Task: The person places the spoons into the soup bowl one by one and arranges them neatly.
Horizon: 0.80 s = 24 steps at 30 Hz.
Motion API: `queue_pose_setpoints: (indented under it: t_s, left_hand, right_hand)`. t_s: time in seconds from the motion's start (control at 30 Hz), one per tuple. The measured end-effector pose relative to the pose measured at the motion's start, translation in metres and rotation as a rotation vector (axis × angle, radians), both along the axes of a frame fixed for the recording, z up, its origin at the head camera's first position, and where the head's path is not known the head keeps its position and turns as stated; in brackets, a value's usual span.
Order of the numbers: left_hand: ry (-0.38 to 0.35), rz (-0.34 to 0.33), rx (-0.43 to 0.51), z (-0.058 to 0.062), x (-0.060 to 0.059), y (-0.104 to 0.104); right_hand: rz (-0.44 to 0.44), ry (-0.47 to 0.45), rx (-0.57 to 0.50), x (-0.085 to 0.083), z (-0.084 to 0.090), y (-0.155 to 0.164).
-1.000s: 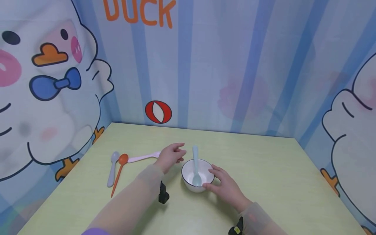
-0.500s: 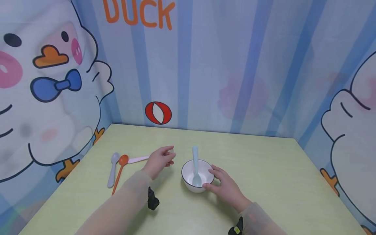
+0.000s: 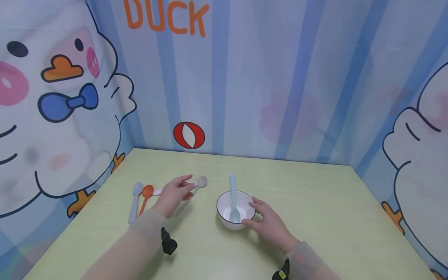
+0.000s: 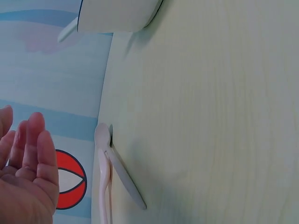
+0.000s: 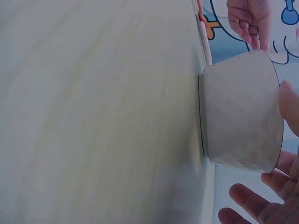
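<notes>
My right hand (image 3: pixel 267 223) grips the rim of a white bowl (image 5: pixel 243 112) with a dark edge, thumb on the near side and fingertips on the right. A pale blue-green spoon (image 3: pixel 233 198) leans in the bowl, handle upward. My left hand (image 3: pixel 175 194) hovers left of the bowl with fingers loosely extended, holding nothing in the left wrist view. Below it lie a grey spoon (image 3: pixel 202 181) and a pink utensil (image 4: pixel 103 191), crossing or touching each other; the hand hides part of both in the head view.
Left of the left hand lie a lilac spoon (image 3: pixel 134 202) and an orange spoon (image 3: pixel 147 191), the latter partly covered by the forearm. The pale yellow table (image 3: pixel 315 194) meets a cartoon duck backdrop (image 3: pixel 245 77) at its back and sides.
The left hand has moved left, away from the bowl, uncovering the grey spoon's head and covering more of the pink utensil. The right hand and bowl have stayed in place.
</notes>
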<state>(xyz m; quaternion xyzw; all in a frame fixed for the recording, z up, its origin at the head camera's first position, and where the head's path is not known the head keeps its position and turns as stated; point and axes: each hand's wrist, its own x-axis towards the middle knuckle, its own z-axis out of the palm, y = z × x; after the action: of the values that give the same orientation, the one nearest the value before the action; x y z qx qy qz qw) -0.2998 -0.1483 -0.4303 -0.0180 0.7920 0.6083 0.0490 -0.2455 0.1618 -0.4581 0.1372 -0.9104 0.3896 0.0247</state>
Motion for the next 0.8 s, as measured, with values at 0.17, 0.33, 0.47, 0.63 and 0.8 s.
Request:
queue_pose_setpoints:
  t_s: [0.17,0.33,0.47,0.63,0.8]
  left_hand:
    - [-0.001,0.038,-0.014,-0.002,0.003,-0.013]
    - [-0.003,0.081,-0.010,-0.004,0.005,-0.025]
    - [-0.008,0.109,-0.022,-0.007,0.006,-0.032]
    - [-0.037,0.156,-0.046,-0.011,0.006,-0.032]
    - [-0.063,0.206,-0.070,-0.015,0.007,-0.026]
  right_hand:
    - [0.002,0.002,-0.003,0.001,-0.001,0.000]
    - [-0.006,-0.005,-0.014,0.002,0.000,0.000]
    - [-0.006,-0.003,-0.009,0.001,0.000,0.000]
    - [-0.009,-0.010,-0.003,0.001,0.000,0.000]
    - [-0.007,-0.012,-0.008,0.001,0.000,-0.001]
